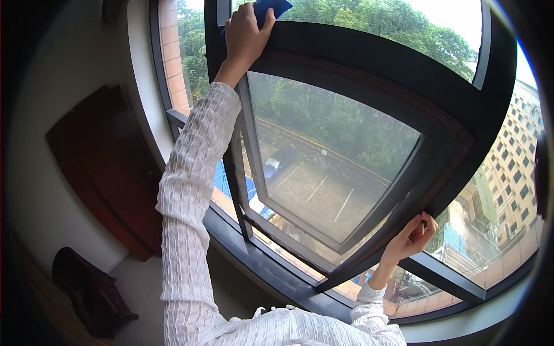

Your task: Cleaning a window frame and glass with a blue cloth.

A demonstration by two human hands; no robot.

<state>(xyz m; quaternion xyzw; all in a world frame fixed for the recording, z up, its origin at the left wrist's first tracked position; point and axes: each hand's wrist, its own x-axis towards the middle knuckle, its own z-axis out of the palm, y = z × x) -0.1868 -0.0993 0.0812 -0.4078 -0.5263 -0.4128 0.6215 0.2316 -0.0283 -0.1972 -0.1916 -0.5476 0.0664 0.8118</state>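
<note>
My left hand (247, 36) is raised to the top of the view. It holds a blue cloth (277, 8) against the upper crossbar of a dark window frame (346, 54); part of the cloth is hidden behind the fingers. Lower on the right, my right hand (409, 240) has its fingers curled around the edge of a dark upright (441, 197) of the same frame. Between both hands is a top-hung window sash (298, 225), tilted outward at its bottom. Its glass pane (329, 173) looks hazy.
Below the sash runs a dark sill rail (277, 268). A reddish-brown wooden door (108, 173) stands at left, with a dark brown chair or similar furniture (86, 289) near it. Outside, far below, are a parking area with a blue car (277, 164), trees and a beige building (510, 160).
</note>
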